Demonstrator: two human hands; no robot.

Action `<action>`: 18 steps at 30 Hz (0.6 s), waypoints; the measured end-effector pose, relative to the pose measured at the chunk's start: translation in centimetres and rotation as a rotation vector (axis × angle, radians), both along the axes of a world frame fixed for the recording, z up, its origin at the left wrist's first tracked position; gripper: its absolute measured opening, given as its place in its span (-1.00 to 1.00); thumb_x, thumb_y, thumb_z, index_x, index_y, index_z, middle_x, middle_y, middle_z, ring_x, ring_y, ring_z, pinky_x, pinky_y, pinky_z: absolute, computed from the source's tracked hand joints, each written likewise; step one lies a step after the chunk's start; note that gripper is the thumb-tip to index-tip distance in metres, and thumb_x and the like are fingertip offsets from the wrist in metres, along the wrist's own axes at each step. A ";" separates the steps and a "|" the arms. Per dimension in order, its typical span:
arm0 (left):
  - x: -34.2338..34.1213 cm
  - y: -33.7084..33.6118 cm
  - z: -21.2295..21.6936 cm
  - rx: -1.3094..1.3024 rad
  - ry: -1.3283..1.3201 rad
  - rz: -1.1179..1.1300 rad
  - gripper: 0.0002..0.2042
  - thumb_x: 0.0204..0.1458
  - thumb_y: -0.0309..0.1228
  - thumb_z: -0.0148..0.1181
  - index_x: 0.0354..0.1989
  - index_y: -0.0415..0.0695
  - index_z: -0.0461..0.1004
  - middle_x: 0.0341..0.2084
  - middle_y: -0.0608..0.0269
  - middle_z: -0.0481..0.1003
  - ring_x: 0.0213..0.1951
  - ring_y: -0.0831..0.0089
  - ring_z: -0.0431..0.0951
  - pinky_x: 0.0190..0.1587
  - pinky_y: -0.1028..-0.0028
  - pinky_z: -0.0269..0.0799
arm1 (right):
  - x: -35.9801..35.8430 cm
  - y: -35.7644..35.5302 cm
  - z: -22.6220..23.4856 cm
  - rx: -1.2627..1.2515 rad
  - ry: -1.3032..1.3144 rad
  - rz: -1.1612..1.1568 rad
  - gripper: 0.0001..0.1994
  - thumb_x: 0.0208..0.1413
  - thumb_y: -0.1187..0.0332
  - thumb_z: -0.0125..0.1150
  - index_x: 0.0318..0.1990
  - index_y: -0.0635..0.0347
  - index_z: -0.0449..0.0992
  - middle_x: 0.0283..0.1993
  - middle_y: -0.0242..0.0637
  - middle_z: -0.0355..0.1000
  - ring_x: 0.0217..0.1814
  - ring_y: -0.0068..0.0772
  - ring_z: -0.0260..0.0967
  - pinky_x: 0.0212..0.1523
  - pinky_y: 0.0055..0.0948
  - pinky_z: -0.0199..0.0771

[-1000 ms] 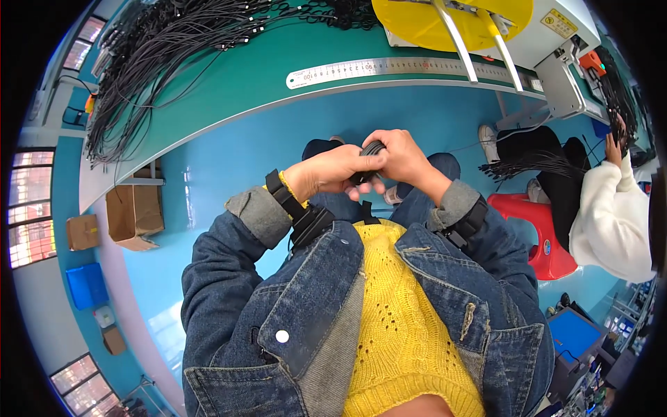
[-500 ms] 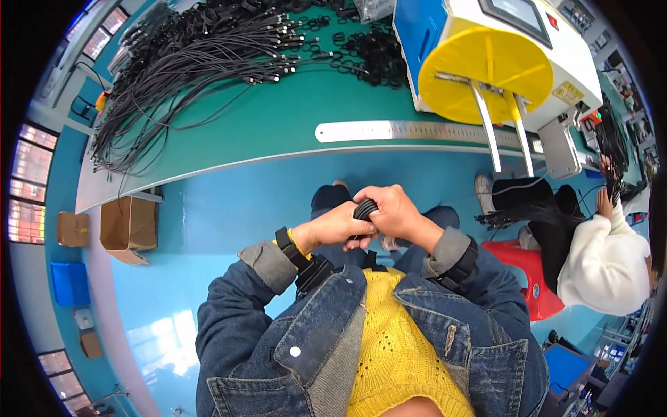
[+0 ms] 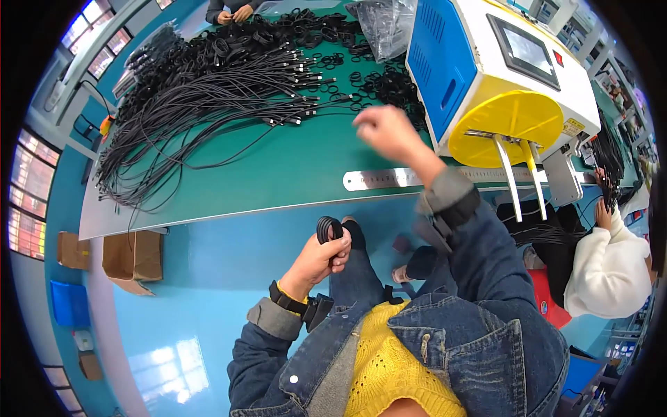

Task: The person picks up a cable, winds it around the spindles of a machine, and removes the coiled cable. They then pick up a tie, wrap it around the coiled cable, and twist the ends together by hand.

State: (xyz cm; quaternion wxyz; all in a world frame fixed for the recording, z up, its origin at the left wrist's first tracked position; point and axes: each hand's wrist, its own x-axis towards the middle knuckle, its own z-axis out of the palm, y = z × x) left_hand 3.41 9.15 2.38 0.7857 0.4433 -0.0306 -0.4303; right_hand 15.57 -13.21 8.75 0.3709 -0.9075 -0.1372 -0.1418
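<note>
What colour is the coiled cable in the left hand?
Black. The coiled cable shows in the left hand in the head view.

Matt black rubbery cable coil (image 3: 329, 228); smooth green worktop (image 3: 292, 167); shiny steel ruler (image 3: 389, 178); glossy yellow plastic machine guard (image 3: 511, 118); crinkled clear plastic bag (image 3: 385, 24)

A long green counter (image 3: 278, 174) runs across the top. Below it lies a glossy blue floor (image 3: 208, 278) catching window glare. Windows (image 3: 28, 215) line the nine o'clock edge. Cardboard boxes (image 3: 132, 257) and a blue bin (image 3: 66, 302) sit beneath.
</note>
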 end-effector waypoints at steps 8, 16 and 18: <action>0.1 0.8 -0.7 -0.080 0.025 0.086 -0.86 0.04 -0.39 0.05 -0.46 -0.10 0.24 -0.64 0.41 0.19 -0.62 0.65 0.18 -0.63 0.64 0.09 | 7.3 0.5 -5.1 -0.579 -0.030 -0.408 -0.87 -0.14 0.37 0.10 -0.51 0.25 0.51 -0.41 -0.12 0.44 -0.29 -0.06 0.42 -0.31 -0.20 0.44; 0.7 0.3 -0.6 -0.051 -0.023 0.108 -0.85 0.05 -0.38 0.04 -0.47 -0.12 0.23 -0.63 0.40 0.19 -0.60 0.66 0.19 -0.62 0.63 0.11 | 5.6 -0.3 -4.2 -0.106 -0.080 -0.296 -0.88 -0.05 0.40 0.10 -0.48 0.24 0.50 -0.49 -0.30 0.37 -0.47 -0.33 0.36 -0.52 -0.40 0.34; 1.0 -0.1 -0.2 -0.053 -0.046 0.152 -0.86 0.06 -0.39 0.03 -0.45 -0.13 0.25 -0.63 0.40 0.20 -0.60 0.65 0.20 -0.62 0.63 0.12 | 3.0 0.8 -1.6 0.841 0.295 -0.268 -0.89 0.00 0.41 0.12 -0.44 0.25 0.52 -0.52 -0.44 0.34 -0.51 -0.54 0.31 -0.58 -0.51 0.29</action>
